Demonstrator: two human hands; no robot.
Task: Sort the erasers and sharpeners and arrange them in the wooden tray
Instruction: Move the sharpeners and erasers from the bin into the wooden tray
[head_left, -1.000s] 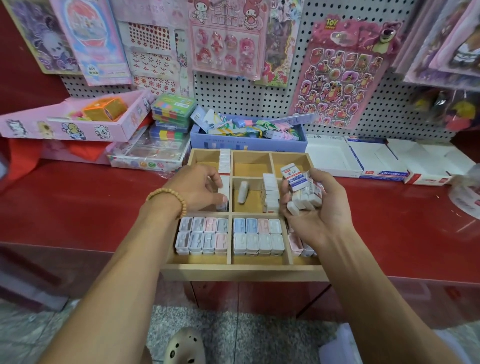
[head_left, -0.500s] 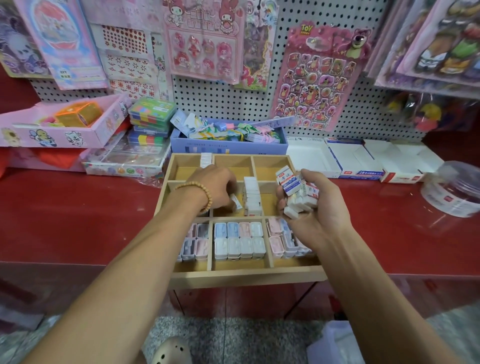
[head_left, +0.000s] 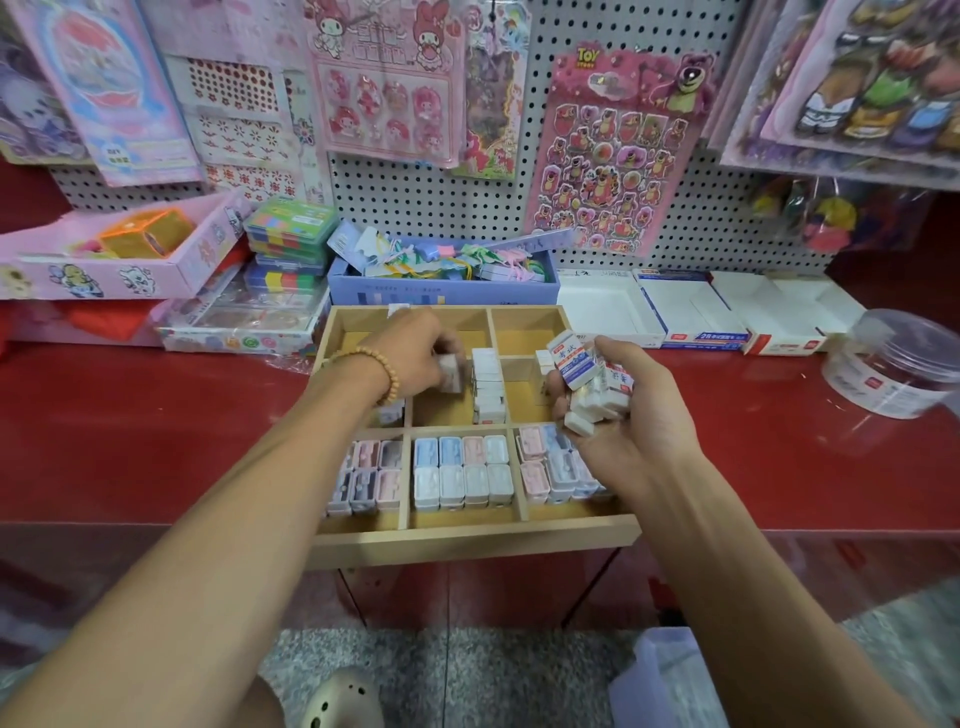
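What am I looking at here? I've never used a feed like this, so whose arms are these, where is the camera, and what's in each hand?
There is no machine: the arms belong to a person, and the single camera is worn on their head, looking forward and down. The left hand, with a bead bracelet on its wrist, reaches into the wooden tray and pinches one small white eraser over the middle row. The right hand cups a loose handful of white erasers above the tray's right side. The tray sits on a red counter. Its near row holds pastel sharpeners packed side by side; a line of erasers stands in the centre compartment. Behind are a blue box, open white cartons and a pegboard with sticker sheets. A clear tub stands at the far right.
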